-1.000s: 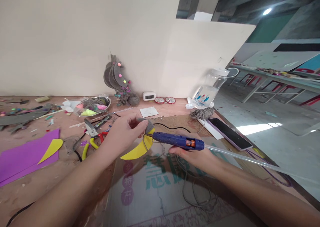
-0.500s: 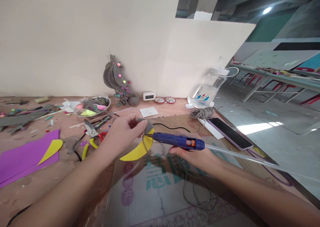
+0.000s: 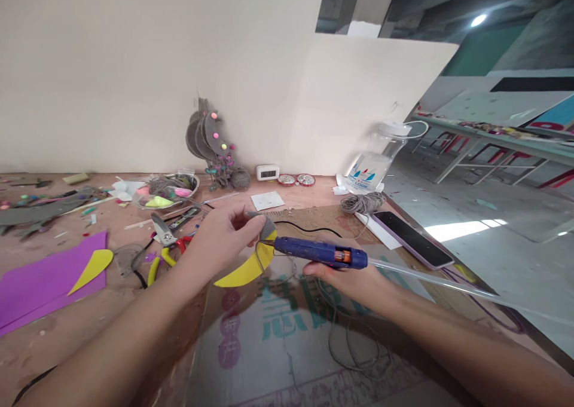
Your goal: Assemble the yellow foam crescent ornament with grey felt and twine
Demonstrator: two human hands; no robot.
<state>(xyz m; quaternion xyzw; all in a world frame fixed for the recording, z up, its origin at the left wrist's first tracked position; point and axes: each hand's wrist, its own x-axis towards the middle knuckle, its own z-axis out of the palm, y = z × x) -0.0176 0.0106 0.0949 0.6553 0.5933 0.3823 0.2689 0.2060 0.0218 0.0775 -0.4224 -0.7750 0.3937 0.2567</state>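
My left hand (image 3: 231, 233) is closed on a yellow crescent-shaped piece (image 3: 244, 274), pinching its upper end, where grey cord (image 3: 268, 228) is wrapped over the yellow. My right hand (image 3: 343, 278) grips a blue hot glue gun (image 3: 314, 250), and a long clear glue stick (image 3: 430, 284) sticks out of its back. The gun's nozzle is at the cord-wrapped edge of the crescent; whether it touches is too small to tell. Loose grey cord (image 3: 354, 353) hangs from the piece and coils on the cardboard (image 3: 251, 371) below.
Left lie purple sheets (image 3: 36, 281), another yellow crescent (image 3: 92, 271), scissors (image 3: 164, 230) and yellow-handled pliers (image 3: 153, 271). Behind stand a bowl of supplies (image 3: 195, 187), a decorated grey craft (image 3: 204, 138) and a small clock (image 3: 268, 172). Right are a bottle (image 3: 372, 162), a cord ball (image 3: 362, 202) and a phone (image 3: 412, 238).
Almost nothing differs. The view has shifted very slightly, and the yellow crescent's lower tip has tilted a little; both hands keep their hold.
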